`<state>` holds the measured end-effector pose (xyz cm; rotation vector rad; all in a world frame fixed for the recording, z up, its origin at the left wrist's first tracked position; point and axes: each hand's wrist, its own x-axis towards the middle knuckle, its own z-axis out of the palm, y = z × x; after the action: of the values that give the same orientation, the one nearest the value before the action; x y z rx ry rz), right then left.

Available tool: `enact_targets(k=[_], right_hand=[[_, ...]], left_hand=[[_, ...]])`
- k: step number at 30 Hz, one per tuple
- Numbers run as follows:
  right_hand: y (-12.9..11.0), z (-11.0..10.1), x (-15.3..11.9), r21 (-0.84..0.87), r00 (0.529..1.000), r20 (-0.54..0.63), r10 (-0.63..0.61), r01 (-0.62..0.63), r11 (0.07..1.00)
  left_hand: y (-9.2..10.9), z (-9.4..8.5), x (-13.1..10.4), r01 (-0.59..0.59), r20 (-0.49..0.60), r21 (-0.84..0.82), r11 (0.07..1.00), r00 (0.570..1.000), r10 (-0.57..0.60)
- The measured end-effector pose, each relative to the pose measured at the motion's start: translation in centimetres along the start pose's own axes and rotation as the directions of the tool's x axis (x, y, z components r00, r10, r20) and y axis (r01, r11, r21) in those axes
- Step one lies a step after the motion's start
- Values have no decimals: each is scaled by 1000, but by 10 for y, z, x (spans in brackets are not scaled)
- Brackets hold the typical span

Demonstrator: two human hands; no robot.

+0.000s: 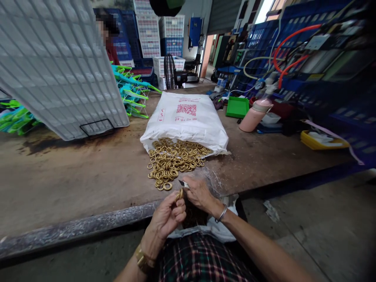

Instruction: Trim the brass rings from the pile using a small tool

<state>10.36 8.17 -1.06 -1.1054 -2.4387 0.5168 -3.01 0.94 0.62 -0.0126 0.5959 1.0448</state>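
Observation:
Between the fingertips of my left hand (169, 215) is a brass-coloured ring (179, 194), perhaps more than one. My right hand (200, 192) is closed round a small knife (182, 183) whose dark pointed blade sticks out to the left, just above the ring. Both hands are close together at the table's front edge. Beyond them lies a loose heap of brass-coloured rings (170, 160), spilling from the mouth of a white woven sack (188, 113) with red print. Under my hands an open white bag (219, 229) sits at my lap, its dark contents hard to make out.
A large grey ribbed plastic crate (64, 70) stands on the left of the brown table (88, 168), beside blue-green plastic parts (132, 92). To the right are a green tray (237, 107), a pink bottle (255, 116) and a yellow tray (323, 141). Another person (113, 51) is behind the crate.

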Motion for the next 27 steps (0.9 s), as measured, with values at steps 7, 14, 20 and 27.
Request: enact_targets(k=[7,14,20,27], right_hand=[[-13,-1,-8,45,997,58,-58,55,997],[-12,2,-8,-46,996,73,-57,60,997],[-15,1,-9,-78,991,127,-34,44,996],[-18,0,-9,-121,989,146,1,17,992]], left_hand=[[8,-4,0,-6,-91,-148,989,996,-8],[5,-7,3,-2,-103,-150,989,995,-14],[5,-10,4,-3,-95,-107,994,995,-7],[6,-11,4,-4,-83,-105,994,997,-5]])
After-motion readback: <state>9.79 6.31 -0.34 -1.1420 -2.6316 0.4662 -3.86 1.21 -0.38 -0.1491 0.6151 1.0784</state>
